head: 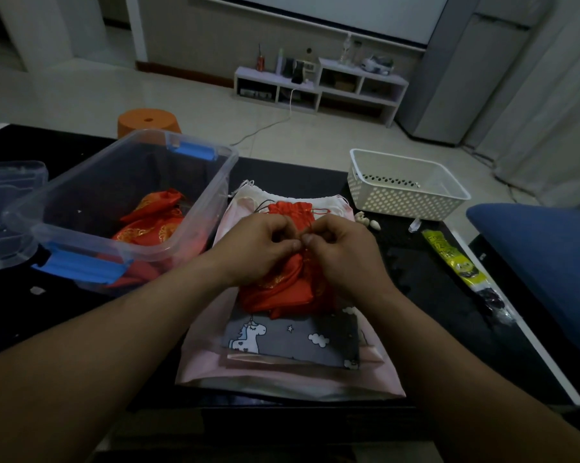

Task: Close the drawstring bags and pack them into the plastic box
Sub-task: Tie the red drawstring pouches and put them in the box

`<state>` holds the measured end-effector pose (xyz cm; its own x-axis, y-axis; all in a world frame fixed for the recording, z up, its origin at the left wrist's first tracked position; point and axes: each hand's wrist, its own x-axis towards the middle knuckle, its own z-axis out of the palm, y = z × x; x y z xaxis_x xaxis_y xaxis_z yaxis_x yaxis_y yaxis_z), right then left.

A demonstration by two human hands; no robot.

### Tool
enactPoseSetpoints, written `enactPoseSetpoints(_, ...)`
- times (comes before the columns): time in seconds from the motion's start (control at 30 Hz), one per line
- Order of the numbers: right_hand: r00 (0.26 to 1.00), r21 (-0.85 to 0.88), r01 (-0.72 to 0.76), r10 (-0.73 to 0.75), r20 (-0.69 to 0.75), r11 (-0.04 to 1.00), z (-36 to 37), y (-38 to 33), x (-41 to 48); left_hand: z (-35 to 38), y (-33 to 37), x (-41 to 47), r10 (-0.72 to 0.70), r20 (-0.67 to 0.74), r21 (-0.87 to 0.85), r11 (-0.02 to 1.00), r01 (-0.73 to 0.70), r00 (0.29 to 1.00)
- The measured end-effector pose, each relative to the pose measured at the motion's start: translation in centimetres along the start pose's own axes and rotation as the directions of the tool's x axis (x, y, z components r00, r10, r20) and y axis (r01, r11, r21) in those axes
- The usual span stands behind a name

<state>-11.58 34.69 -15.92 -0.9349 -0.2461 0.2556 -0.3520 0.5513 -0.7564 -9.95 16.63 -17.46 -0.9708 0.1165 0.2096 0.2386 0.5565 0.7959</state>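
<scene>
Home living room — low shelf [318,85]

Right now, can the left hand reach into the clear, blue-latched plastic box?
Probably yes: the clear plastic box stands open beside the left hand, which pinches the cord of the red satin bag.

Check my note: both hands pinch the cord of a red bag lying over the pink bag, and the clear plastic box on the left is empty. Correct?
No: the head view shows red bags inside the clear plastic box. The rest stands: left hand and right hand pinch the cord of a red bag over the pink bag.
</scene>
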Motion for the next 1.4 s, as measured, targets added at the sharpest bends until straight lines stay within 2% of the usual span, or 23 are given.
enactPoseSetpoints(0.13, 0.998, 0.04, -0.053, 0.052, 0.023, 0.998, 0.1, 0.1, -0.1, -0.4, 0.1, -0.3, 0.004, 0.038, -0.003, 1.0, -0.004, 0.999)
enactPoseSetpoints(0.43, 0.999, 0.026, -0.037, 0.036, 0.025, 0.999, 0.7, 0.0, -0.7, -1.0, 0.2, -1.2, -0.027, 0.117, -0.084, 0.996, 0.037, 0.993)
enactPoseSetpoints(0.6, 0.999, 0.017, -0.04, 0.039, 0.019, 0.999, 0.7, -0.3, -0.8, -0.9, 0.2, -1.3, 0.0, 0.085, -0.059, 0.998, 0.005, 0.996)
enactPoseSetpoints(0.83, 0.996, 0.034, -0.07, 0.068, 0.056, 0.997, 0.5, 0.0, -0.9, -1.1, 0.0, -1.6, -0.024, 0.105, -0.097, 0.995, 0.035, 0.994)
enactPoseSetpoints(1.1, 0.964, 0.186, -0.263, 0.251, 0.084, 0.947, 1.5, 0.5, -0.6, -1.3, -0.3, -1.9, -0.021, 0.096, 0.147, 0.989, 0.007, 0.995)
enactPoseSetpoints(1.4, 0.944, 0.332, -0.33, 0.317, 0.093, 0.884, 1.5, 0.3, -0.6, -0.9, -0.6, -2.0, -0.045, 0.062, 0.128, 0.991, 0.037, 0.997)
